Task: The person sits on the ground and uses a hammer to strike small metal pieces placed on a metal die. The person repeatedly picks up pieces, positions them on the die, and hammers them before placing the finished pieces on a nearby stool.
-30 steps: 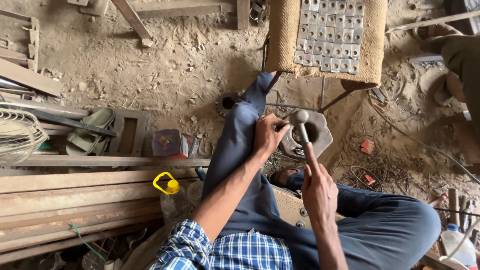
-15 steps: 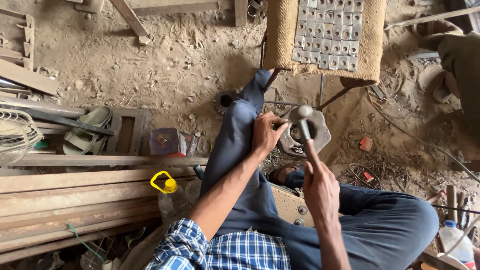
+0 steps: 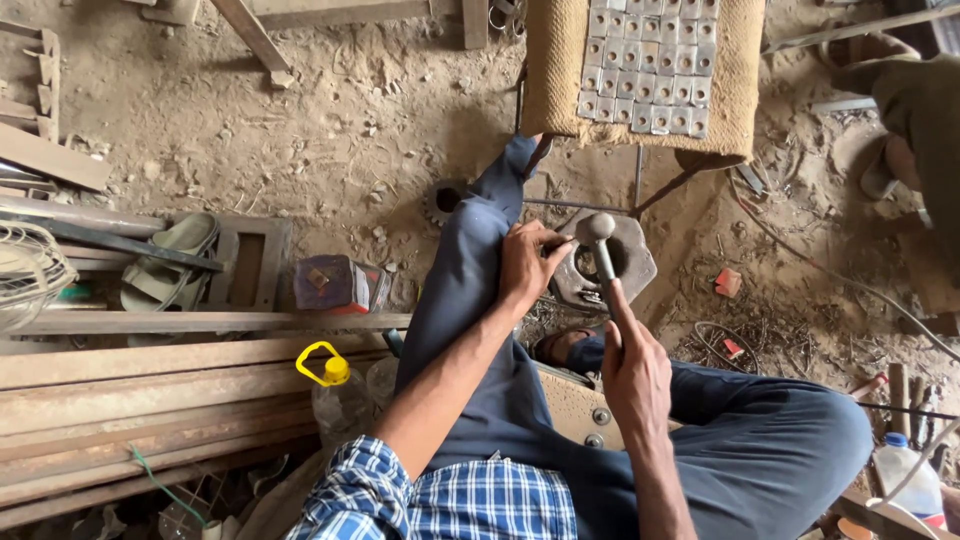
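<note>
I sit on a dirt floor with my legs in dark blue trousers stretched out. My right hand [image 3: 632,372] grips the handle of a small hammer [image 3: 600,232], forefinger laid along the shaft, its head raised just above a grey metal block [image 3: 632,262] with a round hole. My left hand [image 3: 526,262] rests on the block's left edge and pinches a small dark piece against it; what the piece is I cannot tell. A stool topped with burlap [image 3: 560,70] carries several small square metal pieces [image 3: 646,62] just beyond the block.
Long wooden planks and metal bars [image 3: 150,385] lie at my left. A plastic bottle with a yellow cap [image 3: 334,380], a small box [image 3: 330,284], a sandal [image 3: 170,262] and a wire fan guard [image 3: 28,270] lie nearby. Another person's foot [image 3: 890,165] shows at right.
The hammer head stays close over the block, shifting only slightly. My left hand keeps its hold at the block's edge.
</note>
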